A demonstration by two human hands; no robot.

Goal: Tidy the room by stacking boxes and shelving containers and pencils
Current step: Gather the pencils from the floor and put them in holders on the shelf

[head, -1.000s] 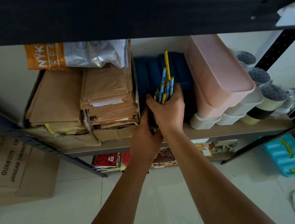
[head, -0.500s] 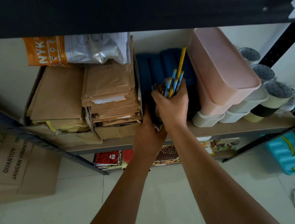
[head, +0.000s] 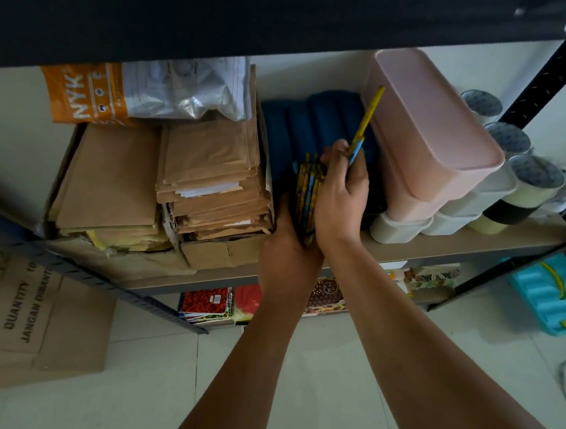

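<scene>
A bundle of blue and yellow pencils (head: pixel 307 191) stands in a dark holder at the front of the middle shelf (head: pixel 475 243), on a dark blue container (head: pixel 302 127). My left hand (head: pixel 287 248) grips the holder from below and behind. My right hand (head: pixel 341 191) pinches a few pencils (head: pixel 365 122), one long yellow one sticking up past the pink box, and its palm lies against the bundle. Stacked pink and white containers (head: pixel 426 137) stand just right of my hands.
Stacks of brown envelopes (head: pixel 207 171) in a torn carton fill the shelf's left, with an orange NYK bag (head: pixel 81 97) behind. Tape rolls (head: pixel 527 186) sit at the right. Notebooks (head: pixel 205 299) lie below. A cardboard box (head: pixel 23 315) and a turquoise tray (head: pixel 553 293) are on the floor.
My right hand has lifted a few pencils out of the bundle and tilted them to the right toward the pink box. The left hand has stayed on the holder.
</scene>
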